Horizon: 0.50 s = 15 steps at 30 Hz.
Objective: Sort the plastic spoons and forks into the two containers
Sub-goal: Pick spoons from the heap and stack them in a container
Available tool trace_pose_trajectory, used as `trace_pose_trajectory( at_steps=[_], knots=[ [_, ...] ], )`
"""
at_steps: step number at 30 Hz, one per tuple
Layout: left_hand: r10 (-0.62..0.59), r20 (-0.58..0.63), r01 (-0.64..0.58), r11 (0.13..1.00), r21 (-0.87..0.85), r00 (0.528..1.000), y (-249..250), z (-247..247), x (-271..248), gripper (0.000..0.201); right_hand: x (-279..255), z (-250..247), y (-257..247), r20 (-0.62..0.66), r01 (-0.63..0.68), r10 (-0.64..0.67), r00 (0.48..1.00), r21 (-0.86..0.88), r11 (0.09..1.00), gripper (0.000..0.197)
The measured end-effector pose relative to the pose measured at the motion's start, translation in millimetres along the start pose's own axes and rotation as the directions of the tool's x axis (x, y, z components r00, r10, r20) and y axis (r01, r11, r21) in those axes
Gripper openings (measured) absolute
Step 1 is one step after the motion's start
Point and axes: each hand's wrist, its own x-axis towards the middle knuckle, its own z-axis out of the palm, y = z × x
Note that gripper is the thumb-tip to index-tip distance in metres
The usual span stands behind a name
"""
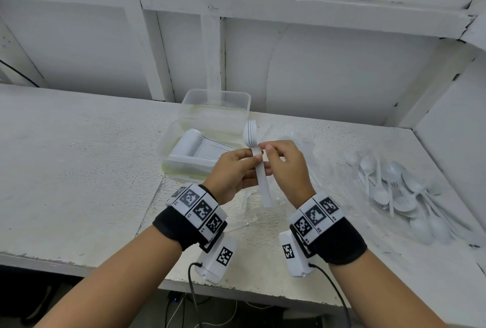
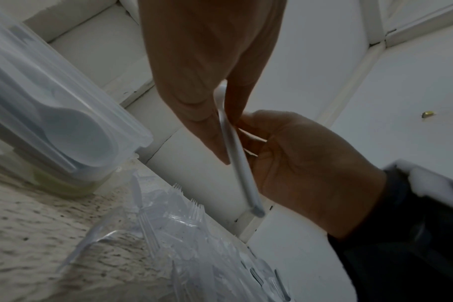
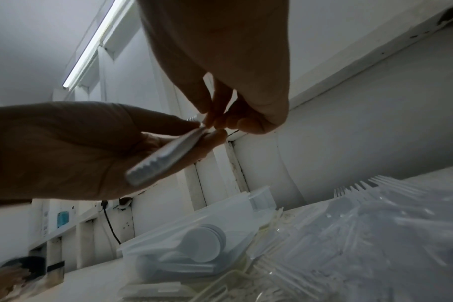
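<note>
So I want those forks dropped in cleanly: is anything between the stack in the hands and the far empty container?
Nothing visible blocks it. The stack of forks, held by the left hand and right hand, sits just right of the open, empty container, above the table.

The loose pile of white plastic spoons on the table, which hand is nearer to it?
Right. The right hand is raised between the loose pile of white plastic spoons and the left hand, which is farther off; neither touches it.
</note>
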Motion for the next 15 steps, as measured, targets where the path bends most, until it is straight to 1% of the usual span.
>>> trace_pose_trajectory(
  at_steps=[3, 5, 6, 8, 9, 10, 11, 12, 13, 14, 15],
  knots=[
    [-0.063, 0.037, 0.064, 0.997, -0.045, 0.997, -0.2, -7.0, -0.2, 0.011, 0.7, -5.0, 2.5, 0.084, -0.002, 0.001, 0.996, 0.005, 1.000, 0.025],
    [-0.094, 0.042, 0.094, 0.996, -0.009, 0.995, 0.3, -10.9, -0.6, 0.011, 1.3, -8.9, 3.3, 0.147, 0.025, -0.019, 0.989, -0.045, 0.999, 0.025],
    [-0.105, 0.036, 0.103, 0.993, 0.057, 0.994, 0.4, -12.4, -1.3, 0.012, 1.5, -10.4, 4.7, 0.165, 0.048, -0.037, 0.986, -0.067, 0.997, 0.024],
    [-0.110, 0.009, 0.104, 0.958, 0.267, 0.994, 0.5, -16.6, -2.8, 0.013, 1.2, -12.9, 7.3, 0.155, 0.084, -0.069, 0.985, -0.098, 0.992, 0.018],
    [-0.102, -0.005, 0.096, 0.912, 0.398, 0.995, 1.2, -19.3, -3.8, 0.013, 0.1, -13.3, 7.7, 0.132, 0.105, -0.089, 0.987, -0.119, 0.987, 0.016],
    [-0.088, -0.011, 0.080, 0.843, 0.532, 0.996, 2.3, -22.9, -4.6, 0.014, -1.5, -13.3, 9.2, 0.103, 0.157, -0.141, 0.985, -0.163, 0.974, 0.017],
    [-0.072, -0.004, 0.056, 0.752, 0.657, 0.997, 4.0, -26.9, -5.3, 0.015, -3.0, -12.9, 10.4, 0.089, 0.253, -0.239, 0.967, -0.237, 0.938, 0.020],
    [-0.058, 0.015, 0.027, 0.648, 0.761, 0.998, 5.7, -31.3, -5.6, 0.015, -4.3, -11.9, 12.5, 0.121, 0.368, -0.347, 0.930, -0.327, 0.871, 0.026],
    [-0.050, 0.035, -0.002, 0.545, 0.839, 0.998, 7.8, -35.3, -6.3, 0.015, -5.4, -10.3, 16.2, 0.189, 0.478, -0.441, 0.878, -0.409, 0.777, 0.031],
    [-0.051, 0.048, -0.019, 0.462, 0.887, 0.998, 9.5, -39.1, -6.8, 0.012, -6.8, -8.2, 19.6, 0.272, 0.565, -0.498, 0.824, -0.468, 0.679, 0.034],
    [-0.062, 0.051, -0.020, 0.418, 0.908, 0.997, 11.3, -42.2, -8.1, 0.009, -8.0, -5.7, 22.4, 0.355, 0.629, -0.522, 0.775, -0.502, 0.593, 0.035]
  ],
)
